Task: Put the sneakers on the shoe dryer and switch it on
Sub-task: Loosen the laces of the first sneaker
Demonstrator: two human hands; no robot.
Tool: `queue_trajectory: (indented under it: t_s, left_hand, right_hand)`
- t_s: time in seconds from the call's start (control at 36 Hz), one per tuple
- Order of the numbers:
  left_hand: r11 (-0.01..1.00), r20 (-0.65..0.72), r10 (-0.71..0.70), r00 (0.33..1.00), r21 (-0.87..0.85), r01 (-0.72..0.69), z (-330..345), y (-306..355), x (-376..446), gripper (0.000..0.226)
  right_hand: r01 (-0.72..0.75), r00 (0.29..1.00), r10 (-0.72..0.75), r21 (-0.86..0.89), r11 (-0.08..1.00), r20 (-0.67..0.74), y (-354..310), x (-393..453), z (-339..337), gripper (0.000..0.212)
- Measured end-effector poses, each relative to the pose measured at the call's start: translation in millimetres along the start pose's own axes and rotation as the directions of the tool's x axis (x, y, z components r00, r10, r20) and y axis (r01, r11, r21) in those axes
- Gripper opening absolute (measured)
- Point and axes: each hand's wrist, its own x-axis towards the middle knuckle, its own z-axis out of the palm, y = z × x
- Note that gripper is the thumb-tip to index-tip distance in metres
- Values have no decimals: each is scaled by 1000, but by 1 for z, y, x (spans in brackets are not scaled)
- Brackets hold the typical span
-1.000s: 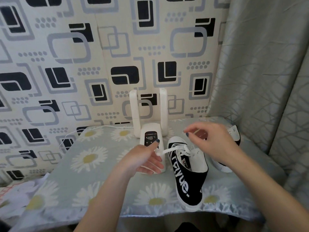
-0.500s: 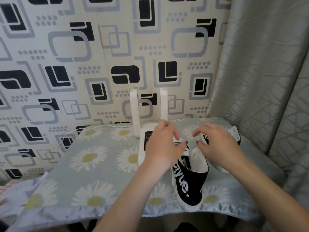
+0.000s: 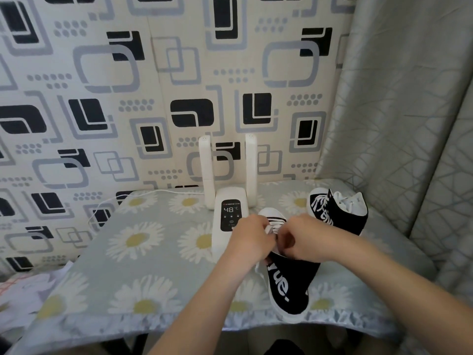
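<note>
A white shoe dryer [image 3: 229, 201] stands at the back of the table, its two upright tubes bare and its black panel reading 48°C. Just right of it a black-and-white sneaker [image 3: 288, 285] lies on the table, toe toward the dryer. My left hand [image 3: 249, 238] and my right hand [image 3: 302, 239] are both closed on the white laces and tongue at its opening. The second sneaker [image 3: 337, 213] stands farther back right, untouched.
The table wears a daisy-print cloth [image 3: 143, 252] with a frilled front edge. The dryer's white cord [image 3: 107, 203] runs off to the left. A grey curtain [image 3: 409, 124] hangs close on the right; patterned wallpaper [image 3: 128, 98] backs the table. Papers [image 3: 25, 290] lie lower left.
Both hands have come together on the near sneaker's laces. A second ago they were apart, the left by the dryer panel holding a lace, the right raised above the shoe.
</note>
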Motion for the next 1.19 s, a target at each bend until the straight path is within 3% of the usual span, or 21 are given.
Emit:
queue_trajectory:
  t_s: [0.11, 0.19, 0.31, 0.56, 0.92, 1.08, 1.19]
  left_hand:
    - [995, 40, -46, 998, -84, 49, 1, -6, 2, 5]
    - [989, 108, -98, 989, -96, 108, -1, -9, 0, 20]
    - [966, 236, -135, 962, -183, 181, -2, -12, -1, 14]
    - [894, 234, -161, 959, -376, 242, 0, -10, 2, 5]
    - [767, 344, -177, 922, -539, 349, -1, -17, 3, 4]
    - [737, 353, -198, 915, -561, 376, -1, -20, 3, 13]
    - [746, 340, -206, 917, -552, 373, -1, -19, 1, 4]
  right_hand:
    - [-29, 999, 29, -54, 998, -14, 3, 10, 1, 16]
    - [-33, 999, 26, -205, 978, -37, 2, 16, 6, 17]
    - [-39, 996, 5, -401, 915, -87, 2, 21, 10, 21]
    - [1, 987, -95, -577, 817, -133, 6, 29, 26, 21]
    - [38, 961, -199, -627, 778, -189, 12, 35, 44, 29]
    - [-56, 970, -86, -551, 833, -229, 8, 37, 47, 28]
    - [-103, 965, -29, -482, 870, -260, 7, 35, 50, 27]
